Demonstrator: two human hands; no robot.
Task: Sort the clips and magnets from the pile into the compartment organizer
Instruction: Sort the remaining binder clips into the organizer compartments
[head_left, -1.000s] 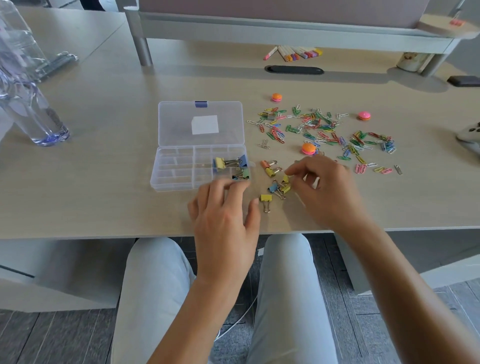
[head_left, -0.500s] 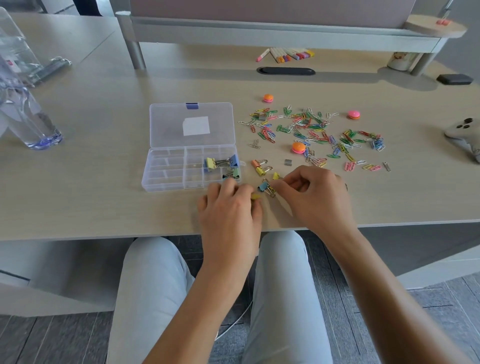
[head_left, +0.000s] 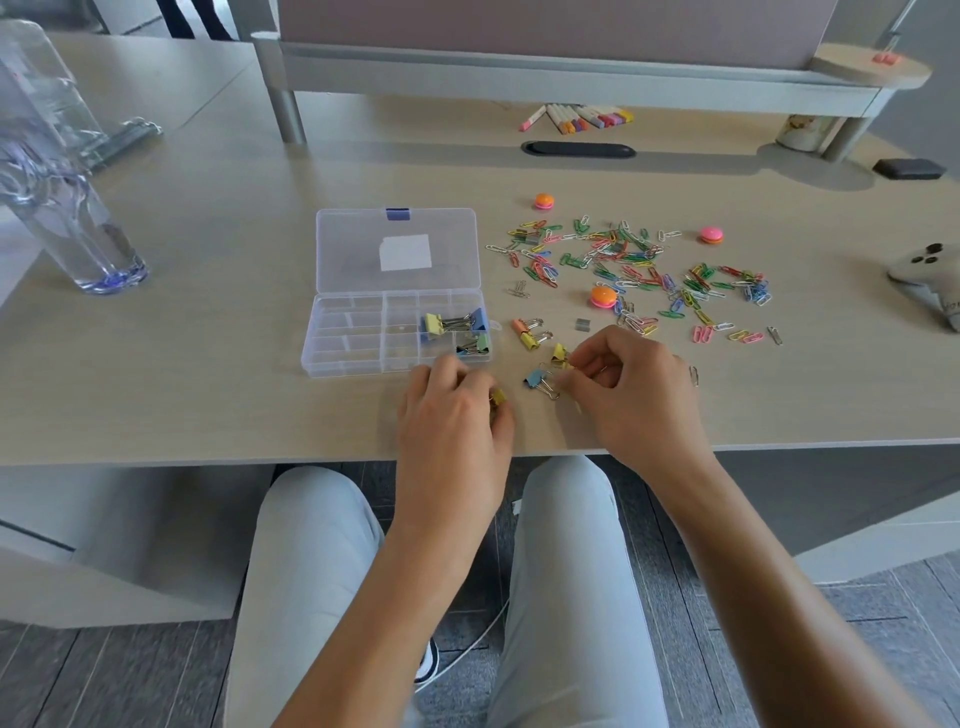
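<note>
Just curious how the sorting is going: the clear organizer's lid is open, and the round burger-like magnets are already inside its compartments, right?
Not quite. The organizer is open, but the head view shows only binder clips in its compartments. The three magnets lie on the table, among and beside the paper clips.

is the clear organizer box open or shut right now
Open. The compartment organizer has its clear lid folded back flat on the desk, and binder clips lie in the exposed right-hand compartments.
</note>
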